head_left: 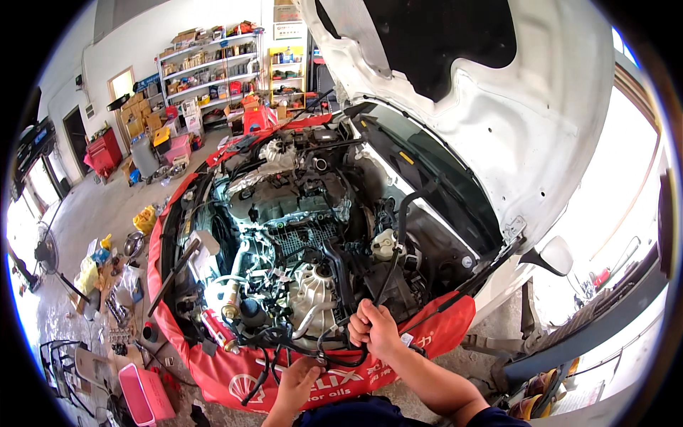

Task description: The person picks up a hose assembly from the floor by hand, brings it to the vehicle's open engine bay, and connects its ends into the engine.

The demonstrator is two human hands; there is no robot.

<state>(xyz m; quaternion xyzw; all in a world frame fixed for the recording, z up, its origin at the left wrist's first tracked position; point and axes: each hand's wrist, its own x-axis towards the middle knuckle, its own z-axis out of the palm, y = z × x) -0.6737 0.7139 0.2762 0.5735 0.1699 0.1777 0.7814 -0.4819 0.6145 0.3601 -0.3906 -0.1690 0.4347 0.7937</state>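
My right hand (373,329) is closed in a fist at the front edge of the engine bay. Its fingers wrap a long black hose (403,220), which rises from the fist toward the windshield side and bends near its top. To its left, my left hand (297,378) is held low over the red fender cover (213,370). Its thumb and fingers pinch at a dark cable or hose end, too small to name. Black hoses (265,366) hang over the cover beside it. Just beyond both hands is a pale metal housing (311,295) in the engine bay.
The raised white hood (541,92) stands over the right side. A red spray can (219,329) and a hammer-like tool (186,260) lie at the bay's left edge. A pink bin (146,395) and scattered parts are on the floor; shelves (210,67) stand behind.
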